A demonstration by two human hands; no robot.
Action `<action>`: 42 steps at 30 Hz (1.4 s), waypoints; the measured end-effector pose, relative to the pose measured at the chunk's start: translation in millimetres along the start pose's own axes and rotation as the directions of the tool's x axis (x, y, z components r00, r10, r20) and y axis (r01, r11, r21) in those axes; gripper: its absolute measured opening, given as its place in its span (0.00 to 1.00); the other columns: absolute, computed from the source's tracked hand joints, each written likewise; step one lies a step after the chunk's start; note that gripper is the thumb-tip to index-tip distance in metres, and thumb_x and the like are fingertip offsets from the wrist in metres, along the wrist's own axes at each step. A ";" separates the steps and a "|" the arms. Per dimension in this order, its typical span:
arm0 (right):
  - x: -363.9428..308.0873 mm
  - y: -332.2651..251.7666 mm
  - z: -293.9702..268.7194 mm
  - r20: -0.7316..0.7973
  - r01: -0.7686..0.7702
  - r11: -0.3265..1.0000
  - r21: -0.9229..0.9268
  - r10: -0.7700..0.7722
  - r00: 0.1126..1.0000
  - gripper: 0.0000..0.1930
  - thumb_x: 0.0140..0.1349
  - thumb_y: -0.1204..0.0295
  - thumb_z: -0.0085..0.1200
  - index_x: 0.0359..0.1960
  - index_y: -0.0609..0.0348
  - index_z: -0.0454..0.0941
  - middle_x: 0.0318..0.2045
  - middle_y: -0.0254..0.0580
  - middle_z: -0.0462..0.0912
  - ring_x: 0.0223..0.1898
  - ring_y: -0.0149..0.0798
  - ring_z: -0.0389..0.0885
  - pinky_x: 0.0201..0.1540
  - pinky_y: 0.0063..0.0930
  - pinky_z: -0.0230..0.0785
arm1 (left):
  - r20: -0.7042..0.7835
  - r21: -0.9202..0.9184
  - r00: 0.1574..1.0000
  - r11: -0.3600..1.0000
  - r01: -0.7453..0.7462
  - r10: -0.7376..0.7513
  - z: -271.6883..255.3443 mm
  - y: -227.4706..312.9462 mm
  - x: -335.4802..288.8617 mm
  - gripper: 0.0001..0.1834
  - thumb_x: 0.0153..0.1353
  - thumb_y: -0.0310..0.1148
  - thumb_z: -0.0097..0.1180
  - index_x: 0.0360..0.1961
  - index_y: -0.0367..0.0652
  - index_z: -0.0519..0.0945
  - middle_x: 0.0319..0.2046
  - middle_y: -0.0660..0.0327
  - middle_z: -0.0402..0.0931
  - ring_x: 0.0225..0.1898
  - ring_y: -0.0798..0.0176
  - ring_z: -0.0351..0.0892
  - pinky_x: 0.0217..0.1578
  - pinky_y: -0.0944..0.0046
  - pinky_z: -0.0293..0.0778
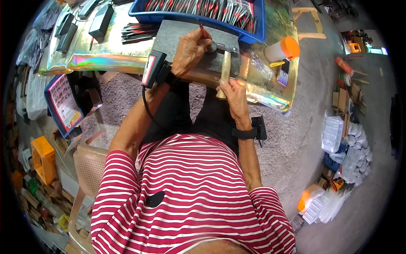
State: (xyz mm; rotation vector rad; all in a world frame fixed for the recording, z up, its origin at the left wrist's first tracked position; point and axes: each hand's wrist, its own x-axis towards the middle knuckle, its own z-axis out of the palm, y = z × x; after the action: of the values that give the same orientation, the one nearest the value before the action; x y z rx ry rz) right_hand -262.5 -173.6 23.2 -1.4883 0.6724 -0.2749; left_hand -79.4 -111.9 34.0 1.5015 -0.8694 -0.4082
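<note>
My right hand (235,95) grips the pale wooden handle of a hammer (226,70) near its end. The hammer's metal head points away from me, over a dark grey board (179,34) on the table. My left hand (190,51) is closed with its fingertips pinching a slim red-and-black stick-like piece (204,32), upright above the board; its lower part is hidden by the fingers. A round metal part (212,46) shows beside those fingertips, next to the hammer head.
A blue tray (198,17) full of similar red-and-black pieces stands behind the board. A bundle of them (139,33) lies to its left. On the right are an orange-lidded bottle (281,50), a clear plastic bag (261,65) and a phone (284,72). Black devices (100,21) sit far left.
</note>
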 end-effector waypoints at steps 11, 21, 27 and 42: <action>1.0 -8.2 3.4 0.018 -0.042 0.991 0.127 0.040 0.999 0.12 0.56 0.67 0.46 0.31 0.68 0.70 0.21 0.38 0.73 0.21 0.26 0.71 0.24 0.17 0.65 | 0.002 0.042 1.000 0.999 -0.004 0.004 -0.6 2.3 -1.3 0.02 0.55 0.26 0.47 0.29 0.38 0.71 0.21 0.64 0.72 0.23 0.74 0.68 0.24 0.74 0.66; 2.4 -6.3 2.3 0.034 -0.046 0.990 0.136 0.042 0.999 0.12 0.56 0.67 0.47 0.30 0.67 0.70 0.22 0.39 0.74 0.21 0.27 0.72 0.23 0.18 0.65 | -0.012 0.062 0.999 0.998 -0.029 0.030 0.1 4.1 -1.1 0.02 0.55 0.26 0.47 0.28 0.38 0.70 0.19 0.64 0.70 0.20 0.74 0.66 0.21 0.73 0.65; 1.9 -6.9 2.5 0.029 -0.064 0.988 0.139 0.060 0.998 0.13 0.56 0.68 0.47 0.34 0.70 0.70 0.22 0.38 0.74 0.21 0.25 0.71 0.24 0.15 0.64 | -0.006 0.104 0.999 0.994 -0.041 0.042 -0.8 5.1 -1.2 0.02 0.54 0.25 0.47 0.28 0.38 0.69 0.19 0.64 0.70 0.20 0.73 0.66 0.21 0.73 0.65; 2.8 -8.8 1.5 0.041 -0.072 0.990 0.123 0.068 0.997 0.12 0.56 0.69 0.47 0.33 0.70 0.70 0.22 0.39 0.74 0.20 0.25 0.72 0.23 0.15 0.64 | -0.024 0.173 0.994 0.980 -0.099 0.105 -0.8 6.0 0.3 0.02 0.49 0.24 0.50 0.26 0.39 0.71 0.17 0.55 0.71 0.21 0.56 0.73 0.24 0.62 0.67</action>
State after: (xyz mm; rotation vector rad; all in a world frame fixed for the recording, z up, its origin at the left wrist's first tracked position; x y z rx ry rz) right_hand -257.5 -174.8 31.0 -1.3447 0.6646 -0.2305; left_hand -80.3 -111.1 39.9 1.6091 -0.9706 -0.2370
